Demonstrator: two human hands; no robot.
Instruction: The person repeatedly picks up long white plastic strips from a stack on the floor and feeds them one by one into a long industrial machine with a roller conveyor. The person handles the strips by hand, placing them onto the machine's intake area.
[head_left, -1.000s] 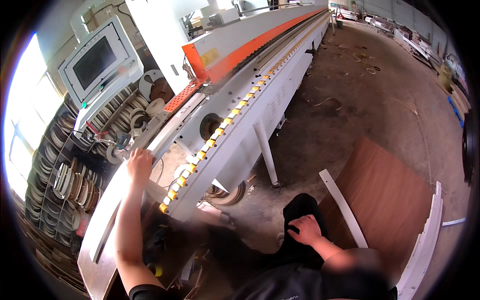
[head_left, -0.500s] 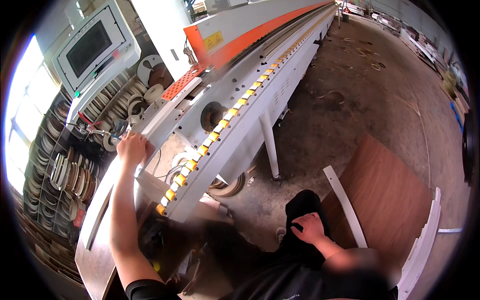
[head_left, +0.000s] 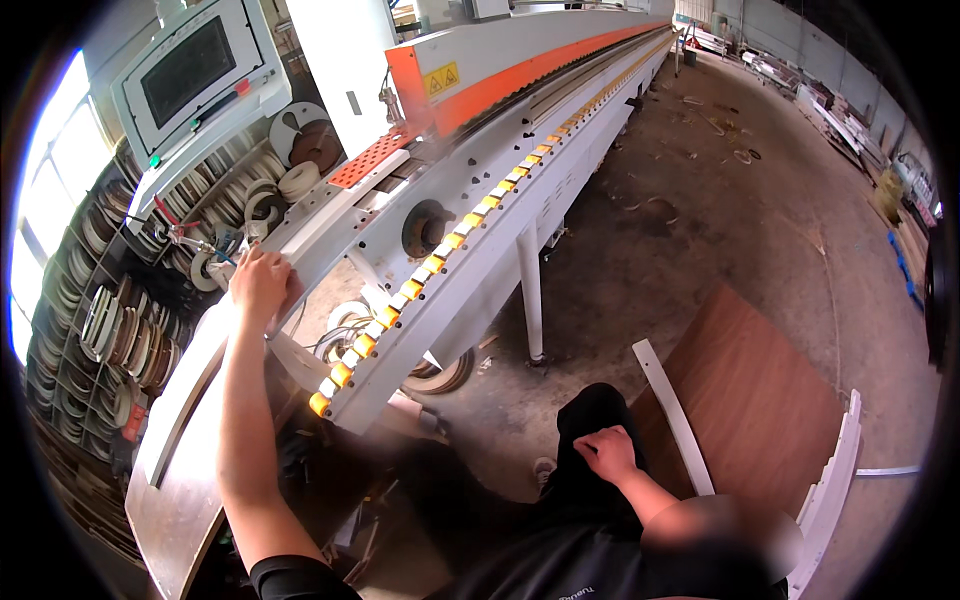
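My left hand (head_left: 262, 285) reaches out to the near end of a long grey and orange machine (head_left: 465, 95), beside its pale guide rail (head_left: 325, 215). Its fingers are bent down together, and whatever lies under them is hidden by the hand. Below that wrist, a curved pale strip (head_left: 188, 415) lies on a worktable (head_left: 175, 525). My right hand (head_left: 606, 455) rests on my black-clad leg (head_left: 590, 405), fingers stretched out loosely, holding nothing. To its right, a narrow white curved piece (head_left: 672, 410) leans against a brown wood-grain panel (head_left: 750, 400).
Yellow rollers (head_left: 411, 290) line the machine's outer rail, above a slanting support leg (head_left: 530, 300). A control screen (head_left: 188, 72) hangs at upper left, over racks of edging-tape rolls (head_left: 110, 330). White strips (head_left: 828, 500) stand at lower right, and scraps lie on the concrete floor (head_left: 690, 200).
The view has shifted slightly, so the machine and panel sit a little differently in the picture. My left hand stays at the machine's end and my right hand stays on my leg.
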